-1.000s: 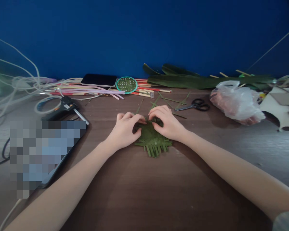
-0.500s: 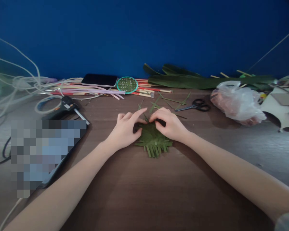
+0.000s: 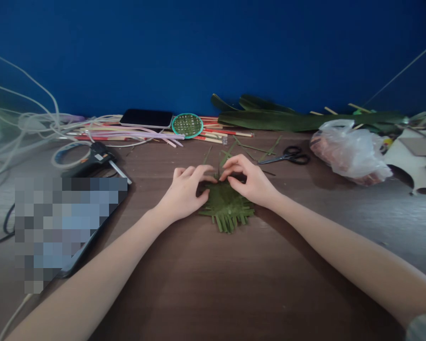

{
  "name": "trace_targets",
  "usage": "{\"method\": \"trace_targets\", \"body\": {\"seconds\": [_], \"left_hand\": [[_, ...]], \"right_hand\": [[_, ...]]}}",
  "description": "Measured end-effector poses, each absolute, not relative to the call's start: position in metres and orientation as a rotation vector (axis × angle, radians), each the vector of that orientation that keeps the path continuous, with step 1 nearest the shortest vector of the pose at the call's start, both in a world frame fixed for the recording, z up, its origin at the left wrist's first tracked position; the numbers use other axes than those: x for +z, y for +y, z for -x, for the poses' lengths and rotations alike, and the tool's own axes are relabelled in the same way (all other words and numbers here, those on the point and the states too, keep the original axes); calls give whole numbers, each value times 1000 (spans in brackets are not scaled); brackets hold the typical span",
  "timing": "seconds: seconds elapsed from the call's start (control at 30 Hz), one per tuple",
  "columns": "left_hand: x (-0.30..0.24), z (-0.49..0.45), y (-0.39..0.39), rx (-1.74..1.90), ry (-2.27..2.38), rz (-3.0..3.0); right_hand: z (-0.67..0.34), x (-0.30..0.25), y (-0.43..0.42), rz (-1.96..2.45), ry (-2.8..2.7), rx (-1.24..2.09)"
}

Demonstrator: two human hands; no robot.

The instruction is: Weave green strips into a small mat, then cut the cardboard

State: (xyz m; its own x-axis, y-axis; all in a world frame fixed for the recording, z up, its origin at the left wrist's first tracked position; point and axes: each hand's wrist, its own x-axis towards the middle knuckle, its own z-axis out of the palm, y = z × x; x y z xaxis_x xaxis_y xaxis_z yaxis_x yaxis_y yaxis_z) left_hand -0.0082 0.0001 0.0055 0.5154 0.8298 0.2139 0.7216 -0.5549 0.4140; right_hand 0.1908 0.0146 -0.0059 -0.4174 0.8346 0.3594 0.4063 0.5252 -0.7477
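A small woven mat of green leaf strips (image 3: 227, 204) lies flat on the table, its loose strip ends fanned out toward me. My left hand (image 3: 189, 190) rests at its left side, thumb on the weave and fingers apart, reaching toward the far edge. From the right, my right hand (image 3: 247, 181) bends over the far right part, with a gap between thumb and fingers. Both sets of fingertips nearly meet at a thin upright strip at the mat's far edge; whether either touches it I cannot make out.
Black scissors (image 3: 291, 155) and loose leaf strips (image 3: 257, 148) lie beyond my hands. Behind are a phone (image 3: 147, 118), a round woven piece with a teal rim (image 3: 187, 125) and long green leaves (image 3: 287, 121). A plastic bag (image 3: 351, 151) is right; a glue gun (image 3: 92, 158) and blurred tablet (image 3: 74, 227) are left.
My right hand has shifted slightly and its fingers have spread from a tighter curl. The left index finger has come down a little. The mat stays in place.
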Motion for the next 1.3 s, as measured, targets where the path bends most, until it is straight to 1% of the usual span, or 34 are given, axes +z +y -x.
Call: {"method": "trace_targets", "body": {"seconds": [0.3, 0.67, 1.03, 1.3], "left_hand": [[3, 9, 1, 576, 1270, -2600], [0, 10, 3, 626, 1256, -2622], [2, 11, 0, 587, 1267, -2639], [2, 10, 1, 587, 1255, -2653]], "right_hand": [[-192, -6, 16, 1003, -2052, 722], [-192, -6, 16, 1001, -2021, 805], [-192, -6, 17, 998, -2029, 794], [-192, -7, 20, 1087, -2068, 650]]}}
